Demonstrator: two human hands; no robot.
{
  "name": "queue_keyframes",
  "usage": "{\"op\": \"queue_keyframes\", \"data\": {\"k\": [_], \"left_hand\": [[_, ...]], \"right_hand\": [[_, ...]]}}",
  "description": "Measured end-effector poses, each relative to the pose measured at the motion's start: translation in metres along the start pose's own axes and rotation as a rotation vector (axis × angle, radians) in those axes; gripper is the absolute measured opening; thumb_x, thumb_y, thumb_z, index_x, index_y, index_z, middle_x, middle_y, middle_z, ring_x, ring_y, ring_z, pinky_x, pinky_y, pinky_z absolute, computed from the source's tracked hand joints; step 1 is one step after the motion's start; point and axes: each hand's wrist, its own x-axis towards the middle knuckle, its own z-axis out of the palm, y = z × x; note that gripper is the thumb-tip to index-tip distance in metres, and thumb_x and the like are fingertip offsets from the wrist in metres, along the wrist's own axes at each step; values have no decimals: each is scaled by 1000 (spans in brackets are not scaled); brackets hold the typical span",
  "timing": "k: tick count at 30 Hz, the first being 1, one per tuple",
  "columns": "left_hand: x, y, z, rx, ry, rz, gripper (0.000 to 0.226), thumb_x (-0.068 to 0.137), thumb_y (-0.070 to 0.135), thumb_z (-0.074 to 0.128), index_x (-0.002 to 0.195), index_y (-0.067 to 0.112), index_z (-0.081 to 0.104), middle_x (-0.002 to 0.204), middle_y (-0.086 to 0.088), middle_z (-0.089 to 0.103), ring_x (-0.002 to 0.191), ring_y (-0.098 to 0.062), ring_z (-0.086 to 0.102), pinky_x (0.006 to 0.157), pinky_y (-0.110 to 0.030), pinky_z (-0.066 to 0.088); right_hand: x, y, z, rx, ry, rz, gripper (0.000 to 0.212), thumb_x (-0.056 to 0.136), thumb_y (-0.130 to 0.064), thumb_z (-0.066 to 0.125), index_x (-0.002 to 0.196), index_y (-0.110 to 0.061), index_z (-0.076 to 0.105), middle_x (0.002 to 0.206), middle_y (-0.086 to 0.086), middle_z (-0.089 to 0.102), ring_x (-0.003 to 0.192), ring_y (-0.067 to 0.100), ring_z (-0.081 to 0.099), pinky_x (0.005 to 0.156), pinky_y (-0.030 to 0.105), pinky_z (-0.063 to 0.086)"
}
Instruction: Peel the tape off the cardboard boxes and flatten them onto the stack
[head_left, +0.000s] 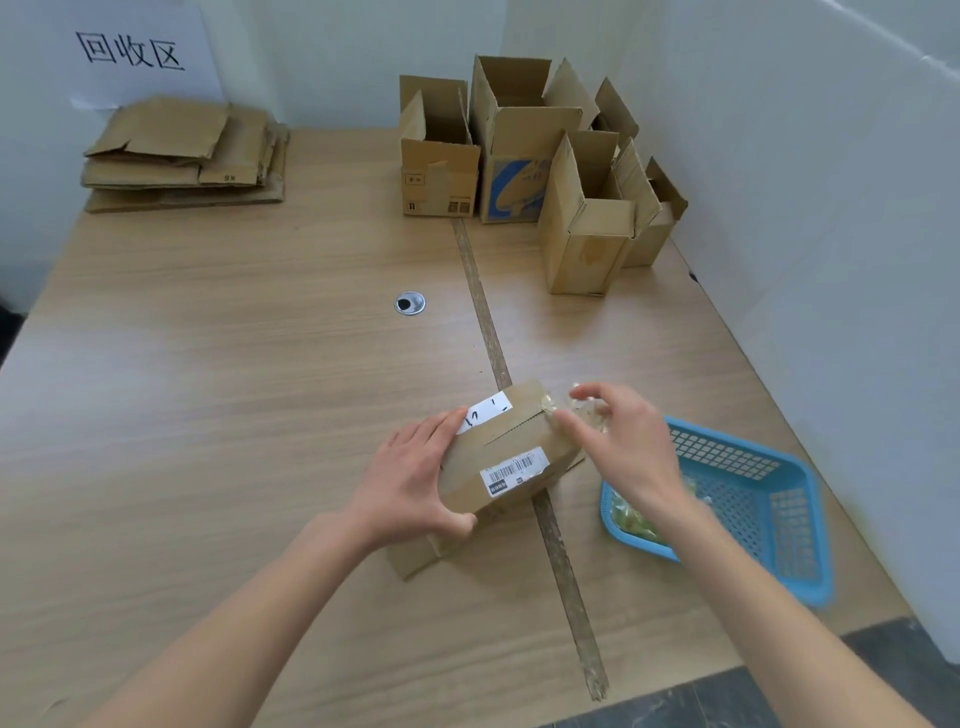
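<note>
A small cardboard box (511, 452) with a barcode label and a white sticker lies on the table in front of me. My left hand (415, 480) grips its near left end, thumb under the corner and fingers over the top. At the box's far right end my right hand (621, 441) pinches a crumpled strip of clear tape (584, 408) that is partly lifted off the box. The stack of flattened cardboard (182, 153) lies at the table's far left corner.
Several open upright boxes (524, 150) stand at the far right by the wall. A blue plastic basket (748, 499) holding crumpled tape sits on the table right of my right hand. A round cable hole (409, 303) is mid-table. A paper sign hangs above the stack.
</note>
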Motion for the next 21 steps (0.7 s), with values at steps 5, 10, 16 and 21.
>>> {"op": "queue_keyframes", "data": {"k": [5,10,16,21], "left_hand": [[18,19,-11,147,-111,-76,133,57,75,78,158,23,7,164,7,15,155,-19,-10,116,-56,-26],[27,47,12,131,112,-59,103,76,87,51,153,25,22,152,12,33,147,-15,24,124,-49,2],[24,41,20,177,163,25,106,76,89,46,158,26,21,152,13,37,139,-13,35,119,-36,20],[25,40,20,152,161,18,106,74,88,48,157,27,22,148,14,41,137,-12,37,117,-35,24]], "right_hand": [[-6,-3,28,-70,178,-31,15,91,-35,74,100,-23,74,96,-9,70,83,11,65,69,27,47],[-10,-1,32,-76,146,-140,7,94,-23,69,93,-21,75,87,-8,72,75,12,66,67,26,49],[14,48,1,80,172,174,10,96,-23,67,98,-17,74,85,-2,74,76,11,69,66,25,51],[18,89,-57,-109,297,-60,6,93,-13,71,98,-11,73,90,2,72,78,14,65,73,30,56]]}}
